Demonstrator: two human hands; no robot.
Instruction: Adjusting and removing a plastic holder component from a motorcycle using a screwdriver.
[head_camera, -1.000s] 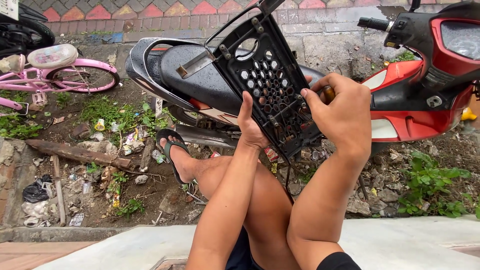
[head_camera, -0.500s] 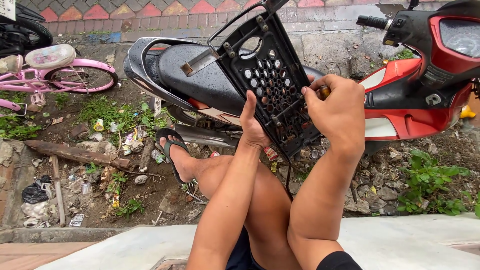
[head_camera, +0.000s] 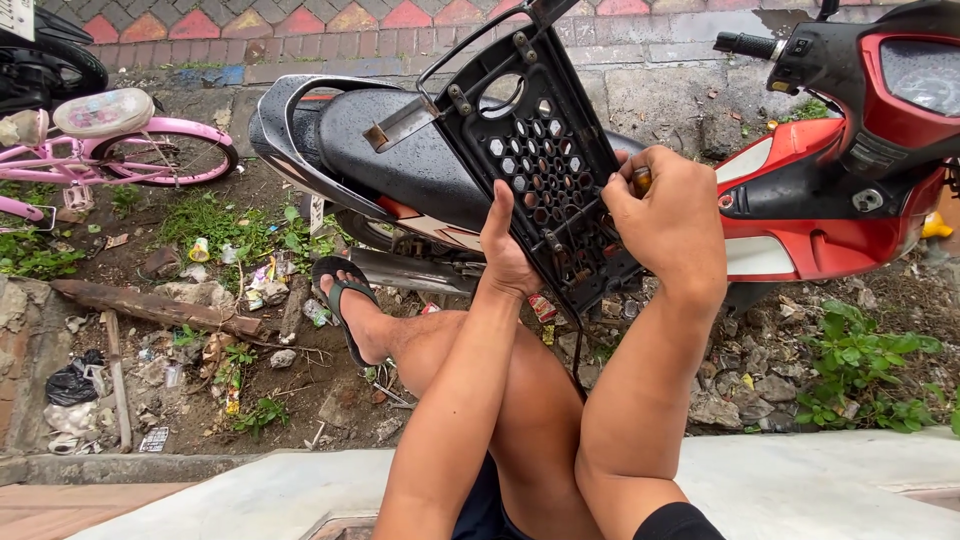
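Hands — left hand (head_camera: 508, 250), right hand (head_camera: 668, 215) — clamp black perforated panel's (head_camera: 545, 160) lower edges; scooter (head_camera: 400, 165) close behind.

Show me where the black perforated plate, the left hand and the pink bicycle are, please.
black perforated plate (head_camera: 540, 165): head view, holed centre.
left hand (head_camera: 508, 250): head view, palm behind plate.
pink bicycle (head_camera: 150, 132): head view, pink frame tube.
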